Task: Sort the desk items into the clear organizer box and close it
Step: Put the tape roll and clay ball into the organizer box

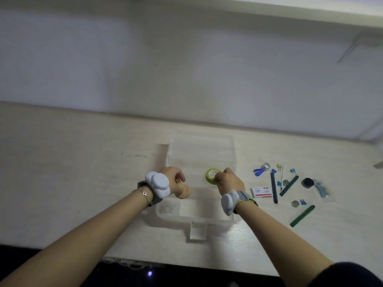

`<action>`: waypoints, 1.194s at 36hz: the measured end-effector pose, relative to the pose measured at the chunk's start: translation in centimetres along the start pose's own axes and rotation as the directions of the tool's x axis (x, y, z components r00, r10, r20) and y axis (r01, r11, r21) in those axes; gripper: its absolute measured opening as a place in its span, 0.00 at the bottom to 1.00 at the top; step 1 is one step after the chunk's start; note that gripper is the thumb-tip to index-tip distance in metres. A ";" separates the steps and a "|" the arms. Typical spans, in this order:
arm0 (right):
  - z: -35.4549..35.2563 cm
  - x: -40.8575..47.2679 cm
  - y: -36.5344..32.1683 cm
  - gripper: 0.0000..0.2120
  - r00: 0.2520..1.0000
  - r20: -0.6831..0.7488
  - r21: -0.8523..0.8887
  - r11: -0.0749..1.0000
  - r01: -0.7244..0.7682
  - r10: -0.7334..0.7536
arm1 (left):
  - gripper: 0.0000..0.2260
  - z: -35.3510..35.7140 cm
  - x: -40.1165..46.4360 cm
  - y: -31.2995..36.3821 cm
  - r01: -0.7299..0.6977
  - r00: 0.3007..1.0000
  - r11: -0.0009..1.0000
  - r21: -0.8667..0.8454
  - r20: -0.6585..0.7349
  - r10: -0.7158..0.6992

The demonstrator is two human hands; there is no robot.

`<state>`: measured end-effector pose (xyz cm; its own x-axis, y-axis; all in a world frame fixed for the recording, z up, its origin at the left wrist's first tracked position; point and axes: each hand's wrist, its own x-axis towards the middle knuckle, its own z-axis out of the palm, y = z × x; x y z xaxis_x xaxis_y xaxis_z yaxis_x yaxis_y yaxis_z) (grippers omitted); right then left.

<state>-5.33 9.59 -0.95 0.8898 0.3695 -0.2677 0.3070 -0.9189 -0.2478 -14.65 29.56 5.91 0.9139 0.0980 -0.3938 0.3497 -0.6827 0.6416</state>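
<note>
1. Both hands work over the open clear organizer box point(199, 212) on the desk point(83, 162): left hand point(173, 178) grips a tan knob-like item point(184, 192); right hand point(227, 179) pinches a green tape roll point(211, 176).
2. Progress: early; lid open.
3. Remaining: pens point(274, 188), staple box point(261, 192), clips lie right of the box, unobstructed.

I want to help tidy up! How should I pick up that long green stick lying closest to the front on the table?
Pinch the long flat green stick across its narrow width near the middle, coming straight down from above. It lies flat and slanted on the pale wooden desk with bare space along both long sides, so fingers fit either side.
</note>
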 end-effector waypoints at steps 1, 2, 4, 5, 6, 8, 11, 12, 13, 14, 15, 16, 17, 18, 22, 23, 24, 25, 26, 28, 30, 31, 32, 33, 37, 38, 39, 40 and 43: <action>0.0 0.1 0.0 0.15 1.000 0.006 0.007 1.000 0.004 -0.004 | 0.22 0.1 0.0 0.0 0.003 1.000 1.000 -0.007 -0.006 -0.003; 0.0 0.2 0.1 0.16 1.000 0.014 0.013 1.000 0.005 -0.006 | 0.22 0.2 -0.1 0.0 0.002 1.000 1.000 -0.012 -0.010 -0.002; 0.0 0.3 0.2 0.16 1.000 0.030 0.017 1.000 0.004 -0.004 | 0.22 0.3 -0.1 0.1 0.005 1.000 1.000 -0.023 -0.008 -0.005; 0.1 0.3 0.2 0.16 0.999 0.035 0.017 1.000 0.002 -0.002 | 0.22 0.3 -0.2 0.1 0.007 1.000 1.000 -0.024 0.000 -0.007; 0.1 0.3 0.3 0.16 0.999 0.041 0.017 1.000 0.000 0.000 | 0.22 0.3 -0.2 0.2 0.006 1.000 1.000 -0.024 0.007 -0.006; 0.1 0.3 0.3 0.16 0.998 0.056 0.022 1.000 0.006 -0.007 | 0.22 0.3 -0.3 0.3 0.010 1.000 1.000 -0.025 0.015 -0.010; -0.1 0.0 0.4 0.17 0.997 0.065 0.022 0.999 0.045 -0.047 | 0.23 0.2 -0.3 0.4 0.015 1.000 1.000 -0.019 0.026 -0.015; -0.3 -0.3 0.5 0.17 0.997 0.060 0.024 0.998 0.055 -0.056 | 0.22 0.2 -0.3 0.5 0.015 0.999 1.000 -0.009 0.028 -0.015; -0.5 -0.5 0.6 0.17 0.997 0.053 0.026 0.998 0.061 -0.062 | 0.22 0.2 -0.2 0.5 0.014 0.999 1.000 0.001 0.030 -0.014; -0.8 -0.7 0.8 0.17 0.997 0.044 0.030 0.998 0.060 -0.061 | 0.20 0.3 -0.1 0.5 0.009 0.999 1.000 0.007 0.032 -0.009; -0.9 -0.7 0.8 0.16 0.997 0.033 0.037 0.997 0.063 -0.064 | 0.17 0.3 0.1 0.3 0.011 1.000 1.000 0.014 0.029 -0.011; -1.2 -1.0 1.1 0.15 0.998 0.014 0.044 0.997 0.056 -0.057 | 0.16 0.4 0.1 0.5 0.000 1.000 1.000 0.022 0.031 -0.001; -1.7 -1.5 1.6 0.15 0.999 -0.006 0.050 0.998 0.045 -0.045 | 0.15 0.6 0.1 0.9 -0.017 0.999 0.999 0.032 0.038 0.016; -1.8 -1.5 1.6 0.14 0.999 -0.019 0.061 0.997 0.047 -0.046 | 0.15 0.7 0.1 0.8 -0.018 0.999 0.999 0.037 0.038 0.017; -2.4 -1.9 1.7 0.14 0.997 -0.065 0.124 0.991 0.046 -0.038 | 0.21 1.1 0.0 1.1 -0.013 0.998 0.999 0.043 0.060 0.010; -2.6 -2.3 1.8 0.14 0.997 -0.073 0.135 0.990 0.037 -0.027 | 0.22 1.5 0.0 1.2 -0.017 0.998 0.999 0.050 0.063 0.013; -2.6 -2.4 1.8 0.13 0.996 -0.083 0.151 0.988 0.035 -0.022 | 0.23 1.7 0.0 0.9 -0.014 0.998 0.998 0.062 0.056 0.011; -2.5 -2.7 2.1 0.13 0.995 -0.096 0.159 0.987 0.033 -0.018 | 0.22 2.1 0.0 0.9 -0.012 0.999 0.997 0.075 0.052 0.008; -2.6 -3.1 2.3 0.13 0.995 -0.104 0.171 0.985 0.029 -0.011 | 0.21 2.5 0.0 0.8 -0.016 0.998 0.996 0.086 0.055 0.012; -2.3 -3.9 2.6 0.13 0.994 -0.110 0.187 0.982 0.031 -0.011 | 0.21 3.2 0.2 0.5 -0.019 0.998 0.996 0.091 0.060 0.014; -1.7 -4.9 3.1 0.13 0.995 -0.098 0.189 0.981 0.037 -0.019 | 0.22 4.2 0.6 0.4 -0.011 0.996 0.995 0.099 0.088 0.002; -1.6 -5.0 2.8 0.13 0.995 -0.092 0.192 0.980 0.059 -0.042 | 0.22 4.1 0.7 0.3 -0.001 0.997 0.995 0.103 0.082 -0.007; -1.2 -5.6 2.9 0.13 0.995 -0.082 0.193 0.979 0.066 -0.051 | 0.22 4.5 0.7 0.3 0.001 0.996 0.994 0.106 0.087 -0.010; -1.1 -5.6 2.6 0.13 0.994 -0.079 0.191 0.978 0.086 -0.072 | 0.22 4.5 0.7 0.1 0.001 0.997 0.994 0.112 0.079 -0.010; -0.1 -6.5 2.4 0.13 0.996 -0.055 0.211 0.974 0.080 -0.069 | 0.21 6.0 1.1 -0.3 -0.004 0.993 0.989 0.151 0.116 -0.013; 0.3 -6.6 2.4 0.13 0.997 -0.048 0.219 0.973 0.074 -0.065 | 0.19 6.5 1.2 -0.5 -0.005 0.993 0.987 0.163 0.121 -0.015; 0.3 -6.7 2.2 0.13 0.996 -0.045 0.216 0.973 0.082 -0.074 | 0.17 6.7 1.1 -0.5 -0.009 0.994 0.986 0.168 0.108 -0.010; 0.6 -6.8 2.2 0.14 0.997 -0.037 0.221 0.972 0.078 -0.071 | 0.17 6.9 1.2 -0.6 -0.003 0.994 0.985 0.170 0.107 -0.015; 1.2 -6.8 2.1 0.14 0.998 -0.032 0.257 0.964 0.062 -0.056 | 0.18 7.4 1.6 -1.0 0.010 0.995 0.987 0.161 0.094 -0.026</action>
<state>-11.15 5.25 -0.74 0.8815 0.4160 -0.2236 0.2650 -0.8276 -0.4948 -15.03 25.01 -0.22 0.8813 0.0472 -0.4703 0.3214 -0.7893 0.5231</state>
